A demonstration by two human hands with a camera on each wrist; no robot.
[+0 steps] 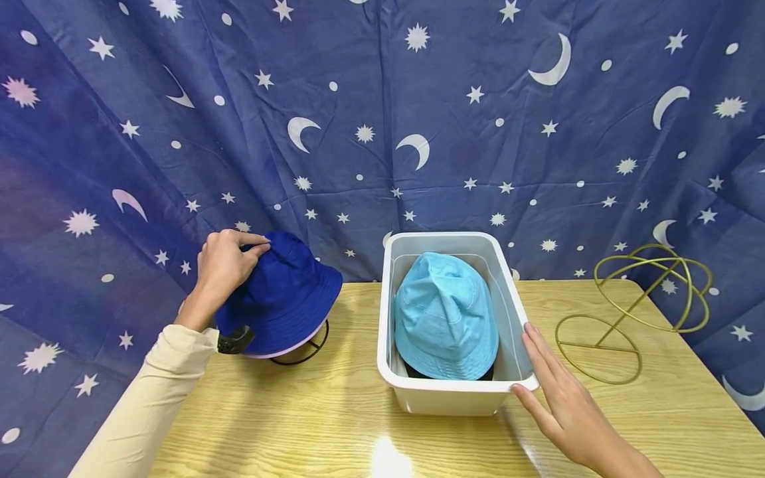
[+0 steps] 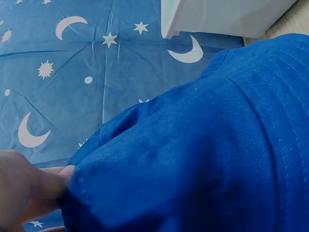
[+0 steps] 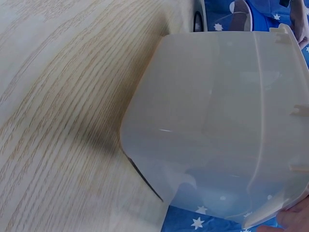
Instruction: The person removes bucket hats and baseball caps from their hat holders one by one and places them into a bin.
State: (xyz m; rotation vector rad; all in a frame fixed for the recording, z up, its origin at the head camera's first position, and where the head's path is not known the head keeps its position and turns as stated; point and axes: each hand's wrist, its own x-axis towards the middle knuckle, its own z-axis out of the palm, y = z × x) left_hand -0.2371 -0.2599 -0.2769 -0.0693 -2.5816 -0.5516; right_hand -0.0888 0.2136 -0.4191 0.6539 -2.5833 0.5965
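In the head view my left hand (image 1: 226, 267) pinches the top of a dark blue bucket hat (image 1: 289, 292) between thumb and fingers. A pink edge shows under the brim, and the hat sits over a black wire stand (image 1: 301, 360), mostly hidden. The left wrist view shows the fingertips (image 2: 58, 182) gripping the crown of the blue fabric (image 2: 193, 145). With fingers extended, my right hand (image 1: 564, 401) rests on the near right corner of a white plastic bin (image 1: 445, 400). Inside the bin lies a light blue bucket hat (image 1: 447, 318), with something black beneath it.
An uncovered gold wire stand (image 1: 598, 345) leans at the right of the wooden table (image 1: 335, 425). Behind the table hangs a blue curtain (image 1: 358, 166) with white moons and stars. The bin stands between the two stands.
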